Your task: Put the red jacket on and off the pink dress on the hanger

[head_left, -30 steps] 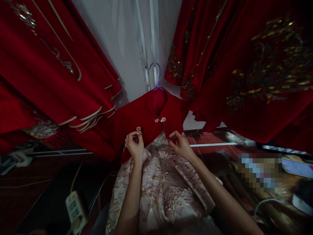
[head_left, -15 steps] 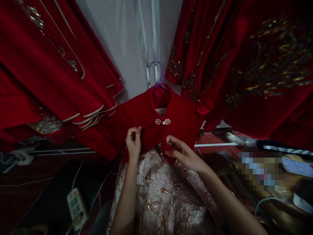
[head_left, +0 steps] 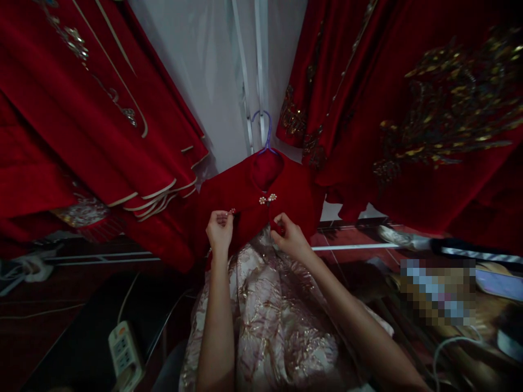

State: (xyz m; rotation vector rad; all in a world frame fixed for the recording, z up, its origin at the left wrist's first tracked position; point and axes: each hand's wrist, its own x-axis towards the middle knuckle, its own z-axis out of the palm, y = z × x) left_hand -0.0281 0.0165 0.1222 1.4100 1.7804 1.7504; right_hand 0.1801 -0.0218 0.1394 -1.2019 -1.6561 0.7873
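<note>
Jacket hem (head_left: 249, 220) between left grip (head_left: 219, 231), right grip (head_left: 288, 237)

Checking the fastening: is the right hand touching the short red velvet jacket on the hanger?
Touching. The head view shows the right hand pinching the front edge of the red velvet jacket.

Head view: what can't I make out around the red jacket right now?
Left hand pinching the red jacket: its fingers hide the side button's loop.
Right hand: curled fingers hide the bit of jacket hem they pinch.
Pixelated patch, right: contents blurred out.
Pale brocade skirt: lower part cut off by the bottom edge.
</note>
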